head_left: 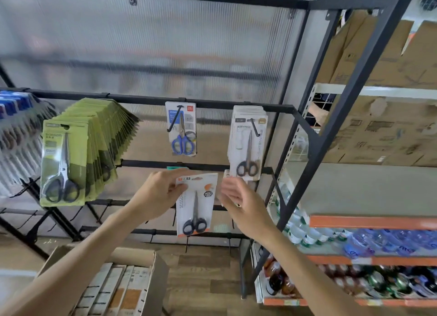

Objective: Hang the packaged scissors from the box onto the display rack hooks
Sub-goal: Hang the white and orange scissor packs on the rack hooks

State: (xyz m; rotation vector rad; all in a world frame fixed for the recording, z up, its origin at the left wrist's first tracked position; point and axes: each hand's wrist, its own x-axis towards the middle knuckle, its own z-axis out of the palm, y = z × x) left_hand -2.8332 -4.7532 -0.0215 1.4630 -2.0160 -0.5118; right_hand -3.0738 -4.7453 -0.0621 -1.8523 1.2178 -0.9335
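Observation:
My left hand (160,195) pinches the top left corner of a white pack of black-handled scissors (196,204), held upright in front of the black display rack (151,164). My right hand (238,202) hovers just right of the pack with fingers relaxed and apart, holding nothing. Above, a blue-handled scissors pack (181,128) and a stack of white packs (248,143) hang on hooks. A thick row of green packs (78,159) hangs to the left. The cardboard box (132,285) with more packs stands on the floor at lower left.
Blue packs (16,131) hang at the far left. Several bare hooks stick out on the lower rack bars. To the right, a shelf unit (369,223) carries water bottles, drinks and cardboard boxes (383,136). The floor is wood.

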